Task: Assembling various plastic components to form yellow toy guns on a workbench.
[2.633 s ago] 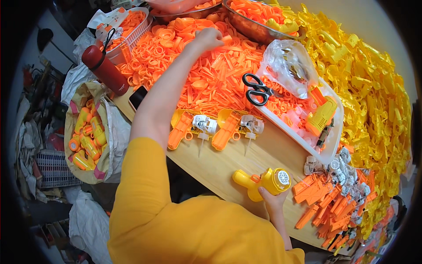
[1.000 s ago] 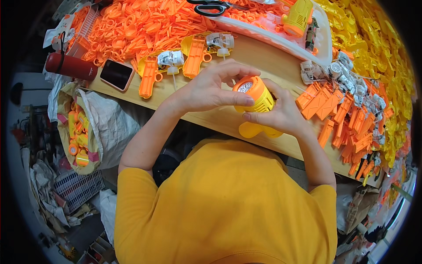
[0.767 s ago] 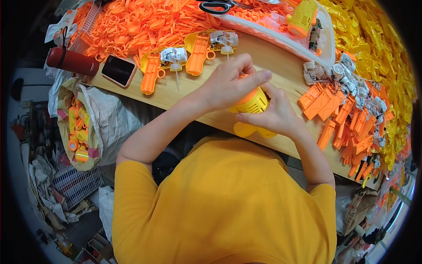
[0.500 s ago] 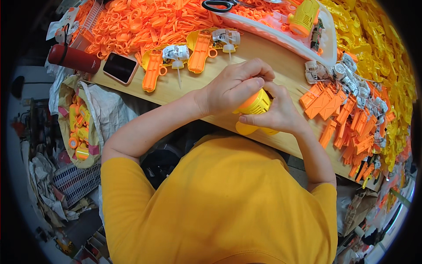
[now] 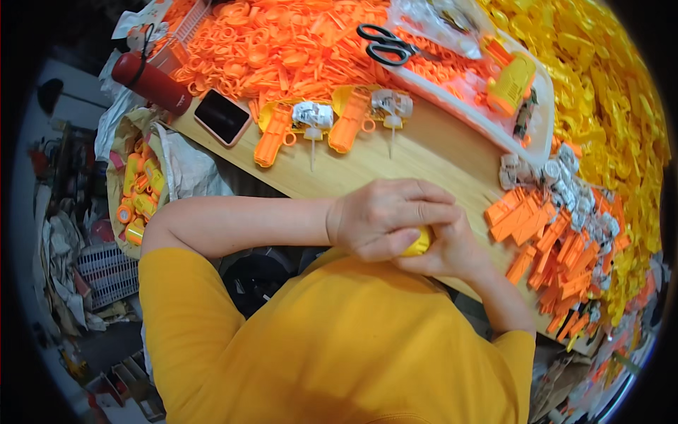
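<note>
A yellow plastic toy casing [image 5: 421, 242] is held close to my chest at the table's near edge, mostly covered by my fingers. My left hand [image 5: 387, 220] lies over its top with the fingers bent round it. My right hand [image 5: 448, 249] grips it from the other side, the thumb pressed along it. Beyond my hands, two opened yellow toy half-shells lie on the table, each with an orange box [image 5: 274, 136] or similar orange piece [image 5: 350, 121], a white motor unit [image 5: 313, 116] and a thin tube.
Orange plastic parts [image 5: 268, 53] are heaped at the back, yellow shells [image 5: 600, 85] at the right. Black scissors [image 5: 390, 51] rest by a white tray [image 5: 545, 116]. Orange boxes with white units [image 5: 526, 219] lie right. A phone [image 5: 222, 117], red flask [image 5: 150, 83] and bag of toys [image 5: 113, 205] are left.
Both hands have come nearer my chest with the casing. My left hand now covers more of it, so less yellow shows. The whole view has shifted a little.
</note>
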Tool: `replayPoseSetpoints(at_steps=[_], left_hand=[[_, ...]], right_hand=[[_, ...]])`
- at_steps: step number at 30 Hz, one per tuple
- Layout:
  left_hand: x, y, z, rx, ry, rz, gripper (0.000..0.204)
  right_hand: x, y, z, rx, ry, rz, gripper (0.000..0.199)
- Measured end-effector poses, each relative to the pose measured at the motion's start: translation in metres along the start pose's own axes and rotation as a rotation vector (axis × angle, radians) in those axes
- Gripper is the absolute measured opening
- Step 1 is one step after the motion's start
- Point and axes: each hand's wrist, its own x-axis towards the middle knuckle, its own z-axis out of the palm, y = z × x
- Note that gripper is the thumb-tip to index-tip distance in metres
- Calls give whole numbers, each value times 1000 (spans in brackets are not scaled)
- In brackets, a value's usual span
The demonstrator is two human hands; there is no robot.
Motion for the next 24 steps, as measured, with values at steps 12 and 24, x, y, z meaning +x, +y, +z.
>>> replayPoseSetpoints(at_steps=[12, 24], left_hand=[[5, 1, 14, -5, 5, 25, 48], [4, -31, 1, -500, 137, -801, 38]], right_hand=[[-1, -2, 4, -4, 142, -105, 44], [14, 13, 21, 457, 116, 503, 54]])
